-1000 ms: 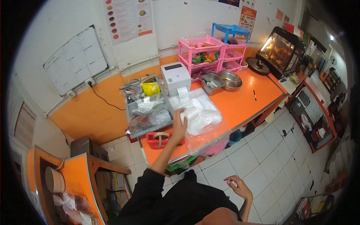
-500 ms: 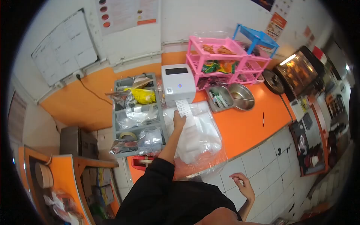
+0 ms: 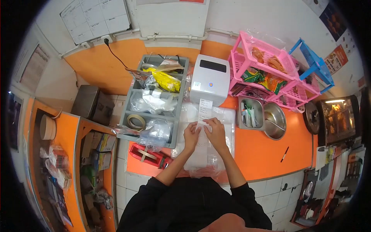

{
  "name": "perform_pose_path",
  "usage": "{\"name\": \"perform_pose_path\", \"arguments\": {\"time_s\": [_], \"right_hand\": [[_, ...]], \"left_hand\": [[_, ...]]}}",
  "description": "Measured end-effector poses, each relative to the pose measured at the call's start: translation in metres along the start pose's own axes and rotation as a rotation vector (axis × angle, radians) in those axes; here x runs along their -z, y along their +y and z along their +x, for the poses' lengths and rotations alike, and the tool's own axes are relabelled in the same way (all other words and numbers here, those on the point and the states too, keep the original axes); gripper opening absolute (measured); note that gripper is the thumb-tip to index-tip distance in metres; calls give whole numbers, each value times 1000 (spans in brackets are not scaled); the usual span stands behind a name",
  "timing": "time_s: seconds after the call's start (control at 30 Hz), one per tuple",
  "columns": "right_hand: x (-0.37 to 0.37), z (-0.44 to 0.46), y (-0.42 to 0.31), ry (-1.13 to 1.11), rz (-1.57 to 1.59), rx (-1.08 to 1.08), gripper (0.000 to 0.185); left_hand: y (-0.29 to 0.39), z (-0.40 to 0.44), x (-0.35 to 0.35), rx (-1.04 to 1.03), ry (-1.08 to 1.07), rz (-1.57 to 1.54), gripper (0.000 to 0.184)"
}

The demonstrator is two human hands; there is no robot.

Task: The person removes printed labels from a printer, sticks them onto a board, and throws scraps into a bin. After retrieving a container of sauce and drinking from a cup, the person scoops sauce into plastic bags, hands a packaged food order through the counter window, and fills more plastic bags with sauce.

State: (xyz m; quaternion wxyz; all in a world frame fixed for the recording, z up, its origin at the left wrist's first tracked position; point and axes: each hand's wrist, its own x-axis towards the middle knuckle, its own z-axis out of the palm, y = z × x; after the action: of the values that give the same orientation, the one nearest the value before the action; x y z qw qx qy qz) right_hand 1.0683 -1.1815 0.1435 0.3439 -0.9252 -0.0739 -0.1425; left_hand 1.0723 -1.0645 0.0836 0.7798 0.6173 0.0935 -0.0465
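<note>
A white thermal printer (image 3: 209,84) stands on the counter, and a printed receipt (image 3: 205,109) hangs from its front edge toward me. My left hand (image 3: 192,135) pinches the lower left side of the receipt, its fingers bent. On the right side, my right hand (image 3: 215,132) grips the same strip between thumb and fingers. Both hands are close together, over a stack of clear plastic bags (image 3: 220,154). The fingers partly hide the strip's lower end.
Left of the printer is a grey divided tray (image 3: 176,133) with packets and a tape roll (image 3: 136,122). A red tape dispenser (image 3: 148,155) lies nearer. Pink racks (image 3: 270,62), a steel container (image 3: 251,112), a steel bowl (image 3: 275,120) and a pen (image 3: 285,154) are to the right.
My right hand has come up from beside my body to the receipt, joining the left hand. The receipt's lower end is now between both hands. The view has shifted left.
</note>
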Motion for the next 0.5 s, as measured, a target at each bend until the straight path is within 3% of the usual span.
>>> {"name": "perform_pose_path", "arguments": {"time_s": [0.07, 0.27, 0.5], "right_hand": [[-10, -1, 4, 19, 30, -7, 19], [-15, 2, 6, 41, 61, -1, 19], [-14, 7, 12, 79, 129, 66, 12]], "left_hand": [[-12, 0, 2, -106, 23, -14, 26], [-9, -7, 3, -78, 88, 174, 18], [9, -5, 1, -166, 44, 135, 13]]}}
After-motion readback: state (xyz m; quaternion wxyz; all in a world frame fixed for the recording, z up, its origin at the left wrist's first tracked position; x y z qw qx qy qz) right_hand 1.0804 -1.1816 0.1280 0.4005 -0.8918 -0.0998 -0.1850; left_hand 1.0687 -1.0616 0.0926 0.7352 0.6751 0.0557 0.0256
